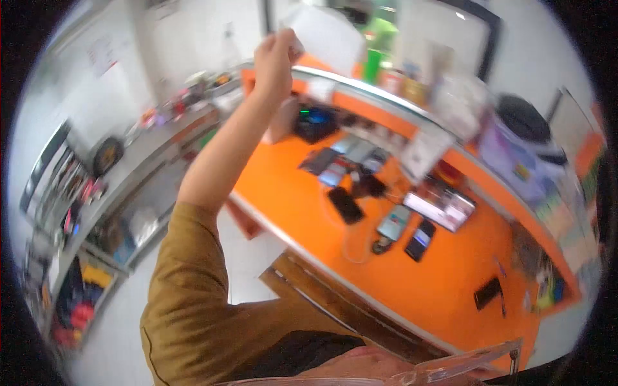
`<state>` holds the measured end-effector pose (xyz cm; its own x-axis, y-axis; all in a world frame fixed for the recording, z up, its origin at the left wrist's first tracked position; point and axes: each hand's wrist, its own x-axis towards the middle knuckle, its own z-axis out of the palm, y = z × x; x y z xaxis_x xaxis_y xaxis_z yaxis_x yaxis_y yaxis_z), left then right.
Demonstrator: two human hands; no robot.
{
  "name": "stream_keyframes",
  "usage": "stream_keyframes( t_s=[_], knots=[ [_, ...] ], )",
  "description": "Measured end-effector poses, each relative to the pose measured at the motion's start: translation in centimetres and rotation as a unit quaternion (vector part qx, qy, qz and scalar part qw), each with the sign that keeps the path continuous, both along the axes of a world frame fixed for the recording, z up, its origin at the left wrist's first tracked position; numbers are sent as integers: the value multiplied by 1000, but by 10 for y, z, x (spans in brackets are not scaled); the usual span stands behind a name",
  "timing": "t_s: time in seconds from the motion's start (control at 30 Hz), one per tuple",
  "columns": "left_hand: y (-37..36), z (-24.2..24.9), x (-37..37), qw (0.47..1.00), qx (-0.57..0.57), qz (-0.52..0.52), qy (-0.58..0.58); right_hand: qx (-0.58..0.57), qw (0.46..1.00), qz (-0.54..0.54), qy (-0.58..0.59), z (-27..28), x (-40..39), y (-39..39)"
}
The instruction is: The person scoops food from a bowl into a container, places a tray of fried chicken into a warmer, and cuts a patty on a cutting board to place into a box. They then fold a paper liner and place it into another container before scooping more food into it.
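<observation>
Pinching what looked like a sheet (331, 40) by its edge at twelve o'clock, the left hand (275, 61) presumably held it clear of the phones (346, 204) on the surface (283, 177).

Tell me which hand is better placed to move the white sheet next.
Left, most likely. The left hand is raised at the edge of the white sheet and seems to grip it, though blur hides the exact contact. The right hand is out of view.

Black rectangular phone (346, 205) lies on flat orange desk (418, 299); long grey shelf counter (145, 154) stands left of the desk.
</observation>
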<state>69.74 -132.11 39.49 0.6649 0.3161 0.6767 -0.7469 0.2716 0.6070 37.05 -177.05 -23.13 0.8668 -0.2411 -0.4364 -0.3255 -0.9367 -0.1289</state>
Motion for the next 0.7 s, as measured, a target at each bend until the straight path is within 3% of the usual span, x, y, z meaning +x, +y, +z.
stream_keyframes(
  t_s=[0.07,0.13,0.23,0.27,0.37,0.4,0.47,0.53,0.63,0.7],
  knots=[
    [75,-40,-77,994,25,86,61,14,997,80,-4,6,32,44],
    [168,-112,-147,965,49,197,167,28,987,161,2,12,62,101],
    [285,-255,-270,932,-93,207,282,41,960,277,21,16,90,215],
    [328,-326,-317,908,-147,215,329,43,950,308,28,13,95,257],
    [399,-481,-476,790,-292,305,445,45,917,392,54,14,99,388],
    [408,-513,-530,767,-396,306,401,45,905,417,63,15,98,429],
    [432,-537,-617,664,-409,362,511,41,881,465,79,21,96,505],
    [456,-544,-676,618,-472,406,480,43,858,503,97,27,95,573],
    [511,-526,-708,559,-508,465,462,41,836,535,118,34,91,666],
    [562,-540,-712,577,-492,475,446,36,826,546,131,31,91,723]
  ],
)
